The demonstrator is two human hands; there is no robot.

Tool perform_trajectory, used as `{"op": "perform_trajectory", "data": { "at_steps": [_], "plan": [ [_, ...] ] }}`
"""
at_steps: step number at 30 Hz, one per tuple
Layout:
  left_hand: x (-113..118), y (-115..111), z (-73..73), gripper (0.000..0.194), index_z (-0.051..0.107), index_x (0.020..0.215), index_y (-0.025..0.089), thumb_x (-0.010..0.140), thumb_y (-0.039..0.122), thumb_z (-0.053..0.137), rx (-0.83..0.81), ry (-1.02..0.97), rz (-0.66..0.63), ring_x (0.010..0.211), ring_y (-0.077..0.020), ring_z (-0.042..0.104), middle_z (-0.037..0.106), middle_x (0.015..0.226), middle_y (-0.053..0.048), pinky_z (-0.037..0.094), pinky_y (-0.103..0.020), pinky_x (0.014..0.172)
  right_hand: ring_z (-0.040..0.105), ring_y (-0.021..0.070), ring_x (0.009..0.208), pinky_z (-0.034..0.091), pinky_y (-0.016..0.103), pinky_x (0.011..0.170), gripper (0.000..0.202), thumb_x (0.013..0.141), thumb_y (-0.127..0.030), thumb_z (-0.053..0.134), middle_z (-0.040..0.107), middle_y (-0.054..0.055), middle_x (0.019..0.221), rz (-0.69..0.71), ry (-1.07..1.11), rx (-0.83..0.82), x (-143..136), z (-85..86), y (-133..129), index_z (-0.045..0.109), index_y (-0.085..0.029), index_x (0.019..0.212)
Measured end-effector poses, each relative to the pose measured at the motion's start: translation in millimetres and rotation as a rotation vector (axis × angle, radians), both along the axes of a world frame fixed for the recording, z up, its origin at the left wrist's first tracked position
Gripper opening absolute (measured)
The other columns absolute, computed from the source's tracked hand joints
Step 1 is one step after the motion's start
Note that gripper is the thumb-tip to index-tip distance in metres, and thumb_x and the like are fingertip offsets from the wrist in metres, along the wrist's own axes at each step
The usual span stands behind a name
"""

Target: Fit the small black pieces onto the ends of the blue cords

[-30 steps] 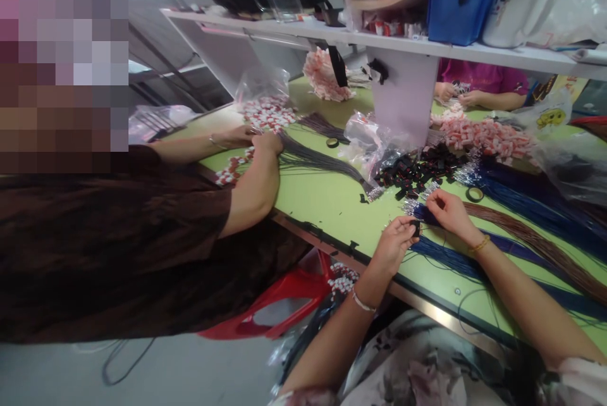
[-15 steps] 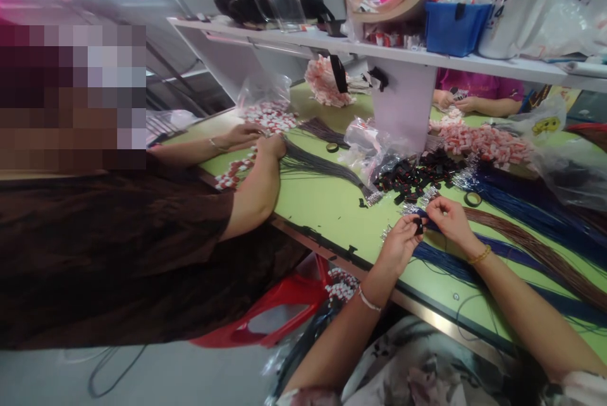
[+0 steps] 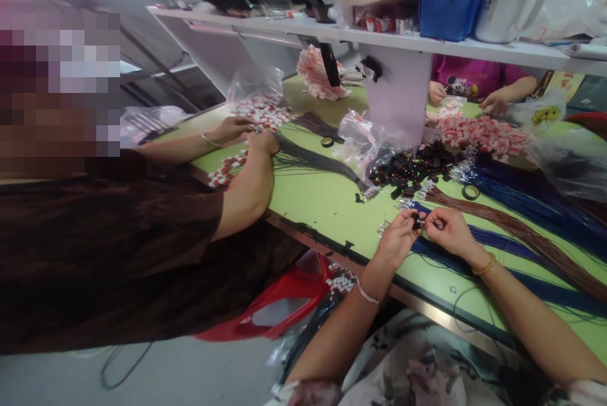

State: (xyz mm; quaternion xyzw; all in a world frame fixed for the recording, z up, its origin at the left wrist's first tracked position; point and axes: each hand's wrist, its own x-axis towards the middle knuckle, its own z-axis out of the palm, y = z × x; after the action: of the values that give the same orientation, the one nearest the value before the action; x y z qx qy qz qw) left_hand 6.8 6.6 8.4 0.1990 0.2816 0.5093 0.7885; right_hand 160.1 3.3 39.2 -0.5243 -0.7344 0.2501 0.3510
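My left hand [image 3: 397,240] pinches a small black connector housing [image 3: 416,220] between thumb and fingers. Close beside it, my right hand [image 3: 451,233] is closed in a pinch on a thin wire, whose end meets the housing; the exact fit is too small to make out. Under and behind my hands lie bundles of blue wires [image 3: 505,243] and brown wires [image 3: 516,219] with silvery terminal ends. Beyond them is a pile of loose black connector housings [image 3: 412,169].
A co-worker's hands [image 3: 251,134] work at the left over grey wires [image 3: 317,159]. Another person's hands [image 3: 496,102] are across the green table [image 3: 313,200]. A shelf [image 3: 398,39] overhangs its back. Rolls of tape [image 3: 471,191] and pinkish-white connectors [image 3: 488,134] lie about.
My right hand has come down from the terminal ends to the housing in my left hand. The person opposite has spread their hands apart. The view has shifted slightly.
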Motion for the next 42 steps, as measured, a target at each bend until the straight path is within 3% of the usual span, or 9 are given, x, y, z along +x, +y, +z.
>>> {"op": "perform_trajectory", "data": {
  "at_steps": [16,26,32,37,40,42],
  "plan": [
    [-0.4,0.0,-5.5,0.033,0.058,0.095,0.015,0.066,0.019,0.074,0.014,0.047,-0.005,0.079,-0.0112,0.059,0.065,0.094,-0.006,0.044,-0.023,0.071,0.038,0.0086,0.047,0.03,0.022,0.051,0.015,0.073,-0.022,0.054,0.044,-0.005,0.049,-0.02,-0.11,0.051,-4.2,5.4,-0.7,0.053,-0.019,0.058],
    [10.0,-5.8,-8.7,0.041,0.058,0.09,0.016,0.057,0.026,0.08,0.0,0.2,0.063,0.069,-0.0093,0.056,0.06,0.077,0.0,0.043,-0.023,0.068,0.047,0.0127,0.058,0.035,0.027,0.068,0.013,0.078,-0.019,0.051,0.055,0.0,0.06,0.054,-0.213,0.183,-2.3,-6.5,-3.3,0.052,-0.019,0.065],
    [12.1,-4.0,-6.8,0.038,0.058,0.087,0.015,0.057,0.025,0.079,-0.024,0.199,0.079,0.069,-0.0096,0.056,0.062,0.078,-0.001,0.043,-0.024,0.067,0.048,0.0129,0.058,0.035,0.027,0.067,0.012,0.081,-0.02,0.049,0.057,-0.001,0.063,0.071,-0.204,0.121,2.1,-4.4,-4.9,0.053,-0.019,0.07],
    [13.3,-4.6,-8.2,0.037,0.058,0.087,0.015,0.058,0.025,0.079,-0.006,0.255,0.088,0.065,-0.009,0.056,0.061,0.074,0.0,0.042,-0.023,0.064,0.044,0.013,0.055,0.034,0.026,0.061,0.013,0.079,-0.019,0.05,0.056,-0.001,0.059,-0.01,-0.229,0.109,-2.8,-9.3,-9.6,0.052,-0.019,0.067],
    [13.3,-5.2,-7.3,0.035,0.059,0.087,0.015,0.06,0.025,0.078,-0.005,0.271,0.064,0.065,-0.0092,0.056,0.062,0.073,-0.001,0.042,-0.023,0.065,0.047,0.0126,0.056,0.034,0.024,0.058,0.014,0.083,-0.022,0.048,0.057,-0.001,0.062,0.045,-0.181,0.035,5.3,-8.4,-0.7,0.055,-0.019,0.071],
    [13.3,-5.0,-5.7,0.033,0.06,0.087,0.015,0.061,0.025,0.077,-0.002,0.265,0.051,0.068,-0.0098,0.057,0.065,0.079,-0.004,0.043,-0.023,0.066,0.051,0.0132,0.062,0.036,0.024,0.059,0.017,0.087,-0.024,0.044,0.061,0.001,0.07,0.009,-0.161,0.012,19.1,-6.4,13.8,0.057,-0.019,0.077]
  ]
}}
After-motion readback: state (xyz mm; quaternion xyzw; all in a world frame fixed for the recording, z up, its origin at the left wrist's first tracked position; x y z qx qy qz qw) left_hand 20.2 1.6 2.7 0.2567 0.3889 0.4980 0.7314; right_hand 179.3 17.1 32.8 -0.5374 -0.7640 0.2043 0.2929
